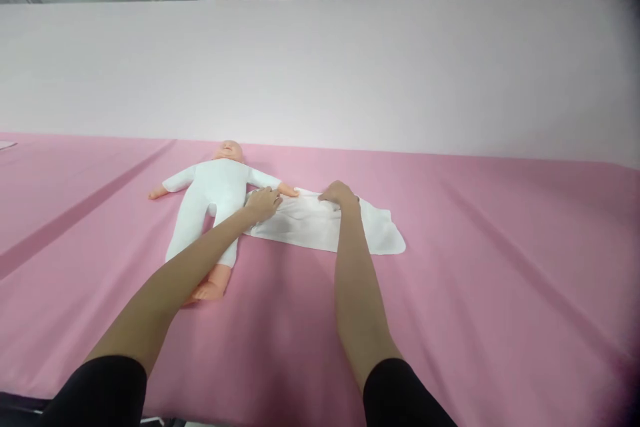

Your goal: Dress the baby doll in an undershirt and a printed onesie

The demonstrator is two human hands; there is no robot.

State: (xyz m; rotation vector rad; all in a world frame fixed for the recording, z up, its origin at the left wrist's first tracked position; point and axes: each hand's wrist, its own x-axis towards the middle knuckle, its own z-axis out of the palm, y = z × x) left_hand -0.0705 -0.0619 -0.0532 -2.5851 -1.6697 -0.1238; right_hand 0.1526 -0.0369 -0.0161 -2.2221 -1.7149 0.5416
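A baby doll (220, 181) in a white bodysuit lies on its back, arms spread, legs toward me. Beside it, a folded white cloth (310, 230) stretches out to the right; whether it is a garment I cannot tell. My left hand (264, 204) rests on the cloth's left end, close to the doll's hand, fingers loosely extended. Farther right, my right hand (341, 193) is bent over the cloth's upper edge with fingers closed on it. Small wrinkles run through the fabric between my hands. My left forearm passes over one of the doll's legs and hides part of it.
A pink sheet (475, 293) with a few creases covers the table. Behind it stands a plain white wall or panel (320, 73), with glass above showing ceiling lights and heart shapes. A small pale item (7, 145) lies at the far left edge.
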